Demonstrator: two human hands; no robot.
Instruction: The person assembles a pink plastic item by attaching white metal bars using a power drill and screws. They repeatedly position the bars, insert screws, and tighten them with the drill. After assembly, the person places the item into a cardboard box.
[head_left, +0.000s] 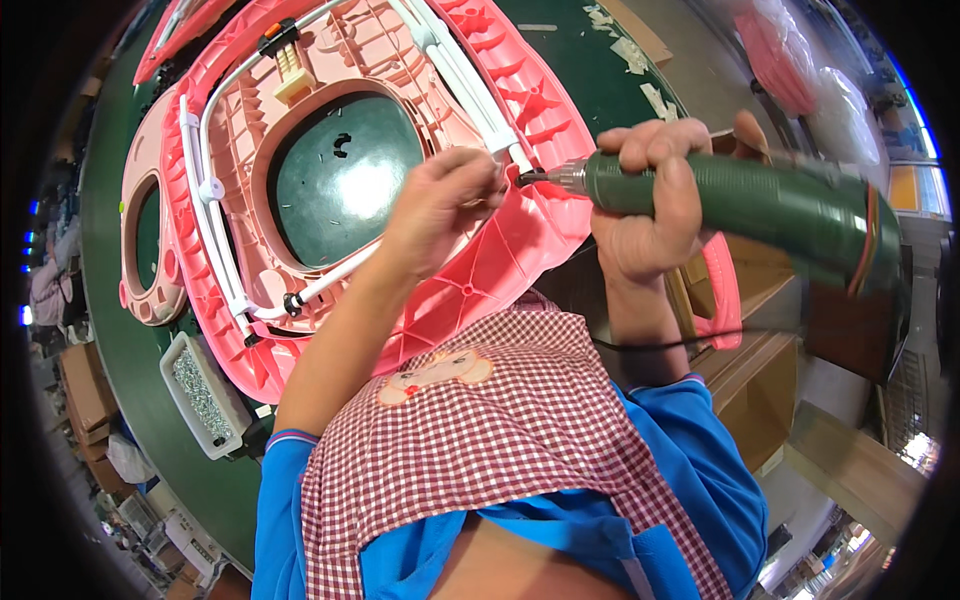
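My right hand (652, 202) is wrapped around a green electric screwdriver (750, 199). The tool's tip meets a black fitting (529, 178) at the end of a white metal tube (480, 97). Close to that fitting, my left hand (457, 195) is held with curled fingers over the edge of a large pink plastic frame (465, 289); whether it holds something small I cannot tell. A lighter pink plastic panel (262, 142) with an oval opening lies inside the frame, with white tubes around it. A black and cream plastic part (289, 71) sits on the panel's far side.
On the green table (120, 360), a white tray (214, 405) of screws stands at the left, near a smaller pink plastic part (150, 300). A black clip (342, 145) lies within the opening. Cardboard boxes (757, 390) stand at the right, below a dark cable.
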